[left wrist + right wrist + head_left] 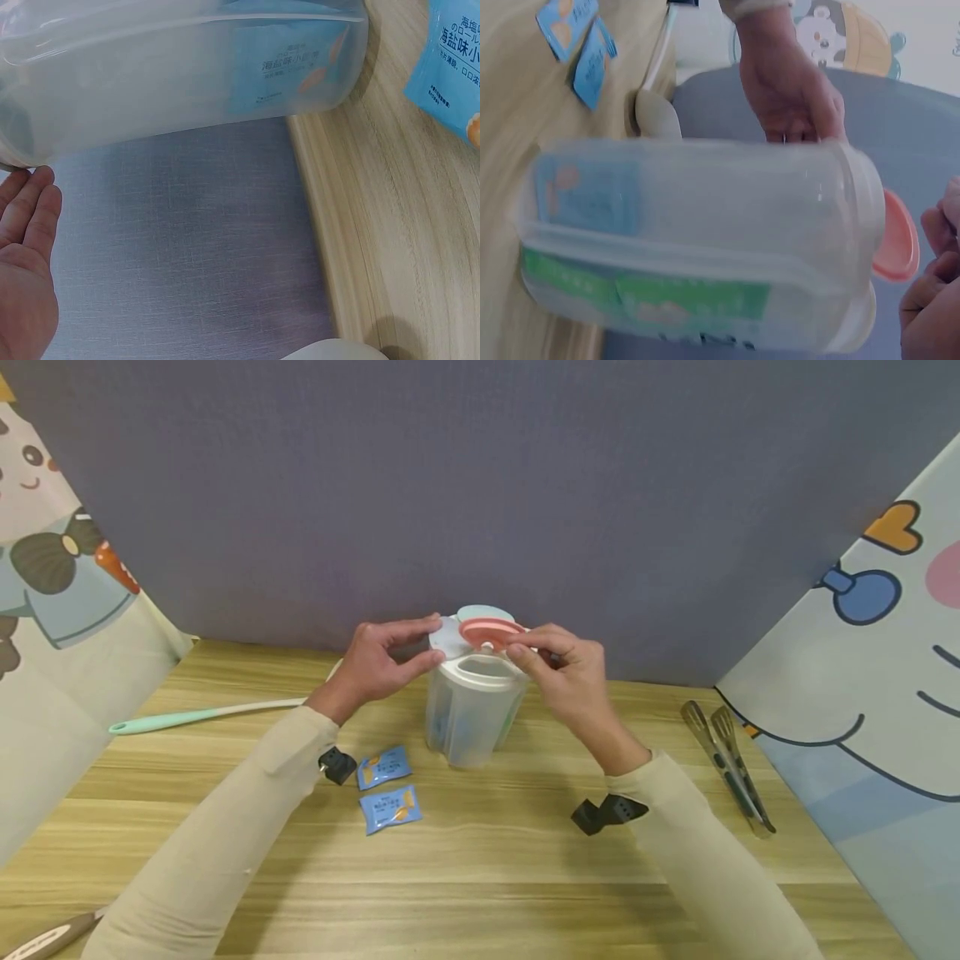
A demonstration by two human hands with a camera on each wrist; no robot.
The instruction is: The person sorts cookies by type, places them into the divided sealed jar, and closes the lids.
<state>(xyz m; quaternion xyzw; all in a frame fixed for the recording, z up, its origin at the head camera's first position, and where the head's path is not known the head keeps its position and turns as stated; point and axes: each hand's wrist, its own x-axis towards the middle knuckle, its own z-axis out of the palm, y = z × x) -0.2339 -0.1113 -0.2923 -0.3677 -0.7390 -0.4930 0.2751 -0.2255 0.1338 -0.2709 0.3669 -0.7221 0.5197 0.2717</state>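
Observation:
A clear plastic storage canister (474,718) with a white top stands upright at the back of the table. Its pink flip lid (491,632) is raised, and a pale blue lid (485,612) sits behind that. My left hand (382,660) holds the left side of the top, thumb in front and forefinger behind. At the pink lid's right edge, my right hand (566,672) pinches with thumb and forefinger. Through the wall show a blue snack packet (289,64) and green packets (690,300). The front opening (486,667) is uncovered.
Two blue snack packets (390,808) lie in front of the canister, to the left. A ladle with a mint handle (168,721) rests behind the left forearm. Metal tongs (723,760) lie at the right. A brown handle (56,937) shows at the front left. A grey panel (480,485) rises behind.

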